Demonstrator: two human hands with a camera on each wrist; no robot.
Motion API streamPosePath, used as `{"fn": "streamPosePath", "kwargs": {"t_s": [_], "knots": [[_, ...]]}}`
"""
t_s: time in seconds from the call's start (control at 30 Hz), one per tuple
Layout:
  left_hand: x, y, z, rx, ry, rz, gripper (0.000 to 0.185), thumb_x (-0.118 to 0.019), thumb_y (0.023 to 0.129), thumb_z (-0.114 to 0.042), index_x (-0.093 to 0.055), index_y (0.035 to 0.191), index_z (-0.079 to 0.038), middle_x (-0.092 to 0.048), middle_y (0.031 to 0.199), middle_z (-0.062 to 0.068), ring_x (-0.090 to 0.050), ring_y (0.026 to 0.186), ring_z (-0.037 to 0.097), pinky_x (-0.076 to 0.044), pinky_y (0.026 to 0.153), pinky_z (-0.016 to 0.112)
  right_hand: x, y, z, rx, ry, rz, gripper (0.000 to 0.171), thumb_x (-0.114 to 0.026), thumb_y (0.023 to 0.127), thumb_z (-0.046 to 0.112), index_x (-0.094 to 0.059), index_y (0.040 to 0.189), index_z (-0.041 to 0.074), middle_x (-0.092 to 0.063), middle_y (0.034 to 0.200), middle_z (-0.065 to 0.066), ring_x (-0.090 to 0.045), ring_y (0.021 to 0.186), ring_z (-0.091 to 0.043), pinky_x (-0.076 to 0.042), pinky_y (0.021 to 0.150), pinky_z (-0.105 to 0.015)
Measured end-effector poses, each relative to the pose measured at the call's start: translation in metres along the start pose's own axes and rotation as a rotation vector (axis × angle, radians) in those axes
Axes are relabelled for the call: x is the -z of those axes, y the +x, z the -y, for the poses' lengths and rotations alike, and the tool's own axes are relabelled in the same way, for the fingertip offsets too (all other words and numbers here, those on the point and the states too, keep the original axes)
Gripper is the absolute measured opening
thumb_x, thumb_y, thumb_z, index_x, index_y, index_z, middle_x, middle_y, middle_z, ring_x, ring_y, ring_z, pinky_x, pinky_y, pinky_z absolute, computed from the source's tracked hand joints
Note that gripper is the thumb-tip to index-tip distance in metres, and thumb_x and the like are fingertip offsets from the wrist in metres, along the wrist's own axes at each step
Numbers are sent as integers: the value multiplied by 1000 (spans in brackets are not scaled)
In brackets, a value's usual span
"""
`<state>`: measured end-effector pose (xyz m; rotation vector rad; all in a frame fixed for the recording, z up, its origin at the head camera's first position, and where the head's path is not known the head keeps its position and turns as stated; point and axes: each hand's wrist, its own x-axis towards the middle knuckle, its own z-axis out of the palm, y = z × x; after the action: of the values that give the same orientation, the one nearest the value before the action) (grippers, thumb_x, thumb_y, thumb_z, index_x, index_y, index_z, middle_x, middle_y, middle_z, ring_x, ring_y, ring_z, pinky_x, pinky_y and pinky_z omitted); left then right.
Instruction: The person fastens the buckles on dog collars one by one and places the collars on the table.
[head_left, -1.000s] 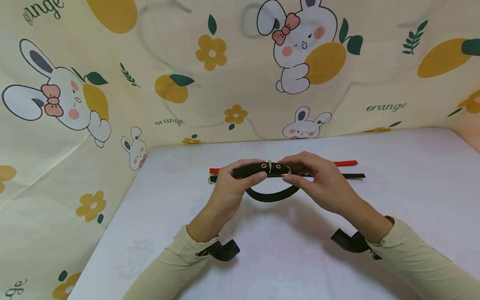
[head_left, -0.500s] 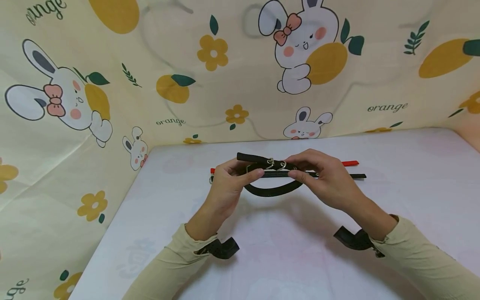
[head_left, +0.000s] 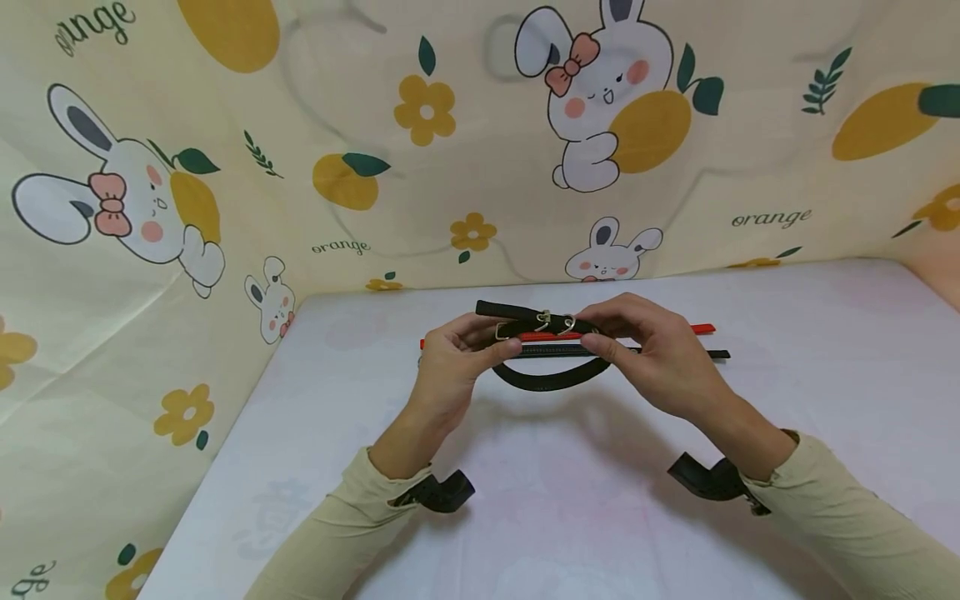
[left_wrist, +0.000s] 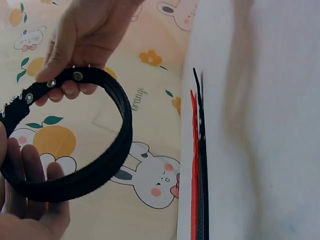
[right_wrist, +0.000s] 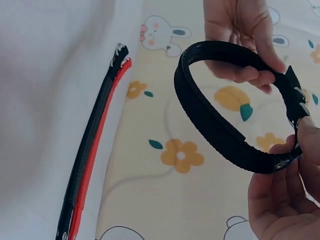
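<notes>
Both hands hold a black buckled collar (head_left: 551, 382), looped into a ring and raised above the white table. My left hand (head_left: 453, 367) pinches its left side, thumb in front, beside a small metal keeper (head_left: 501, 332). My right hand (head_left: 663, 362) pinches the right side close to the D-ring (head_left: 568, 324). Between the hands, the strap passes through the metal buckle (head_left: 543, 318), and its free end (head_left: 495, 309) sticks out to the left. Metal eyelets (left_wrist: 51, 83) line the strap in the left wrist view. Fingers hide parts of the band.
Behind the hands, a red strap (head_left: 701, 329) and another black strap (head_left: 718, 355) lie side by side on the white tabletop (head_left: 570, 517). A cream cloth (head_left: 450, 183) printed with rabbits and oranges hangs at the back and left.
The collar has been turned in the hands, and its free end now projects left past the buckle. The right hand has shifted slightly right and up, and more of the red strap shows behind.
</notes>
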<state>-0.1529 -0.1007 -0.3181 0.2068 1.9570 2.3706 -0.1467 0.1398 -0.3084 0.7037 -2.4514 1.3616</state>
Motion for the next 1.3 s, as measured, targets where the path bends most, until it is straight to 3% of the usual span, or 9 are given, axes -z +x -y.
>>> {"fn": "streamPosePath", "kwargs": {"t_s": [0.3, 0.57, 0.73, 1.07, 1.3], "knots": [[3, 2, 1, -20, 43, -8, 35, -74, 83, 7, -68, 117, 6, -74, 97, 0, -67, 87, 12, -57, 76, 22, 1, 2, 0, -86, 13, 7, 23, -70, 94, 18, -69, 117, 15, -69, 108, 1, -66, 91, 0, -51, 78, -12], [5, 3, 0, -31, 52, 14, 36, -75, 83, 7, -68, 118, 5, -74, 100, 0, -66, 92, 13, -57, 80, 22, 3, 2, -1, -117, 24, -8, 22, -69, 94, 18, -68, 116, 16, -67, 110, 2, -67, 91, 0, -51, 78, -14], [4, 1, 1, -34, 28, 6, 35, -73, 86, 5, -67, 120, 5, -73, 104, 3, -65, 94, 16, -57, 83, 23, 3, 2, -1, -145, 33, 24, 25, -68, 96, 23, -66, 120, 16, -67, 114, 0, -66, 94, -1, -51, 79, -15], [0, -2, 0, -16, 22, -27, 33, -70, 88, 4, -67, 121, 5, -71, 104, 2, -60, 91, 15, -55, 76, 18, 3, 2, -4, -179, 29, 90, 31, -65, 97, 30, -63, 124, 15, -69, 117, -5, -64, 102, -9, -49, 85, -12], [-2, -3, 1, -41, 39, -35, 35, -75, 84, 5, -69, 118, 4, -73, 105, 3, -64, 94, 15, -56, 82, 21, 4, 2, -2, -172, 42, 114, 33, -70, 94, 30, -63, 124, 19, -67, 117, 0, -64, 104, -11, -49, 86, -14]]}}
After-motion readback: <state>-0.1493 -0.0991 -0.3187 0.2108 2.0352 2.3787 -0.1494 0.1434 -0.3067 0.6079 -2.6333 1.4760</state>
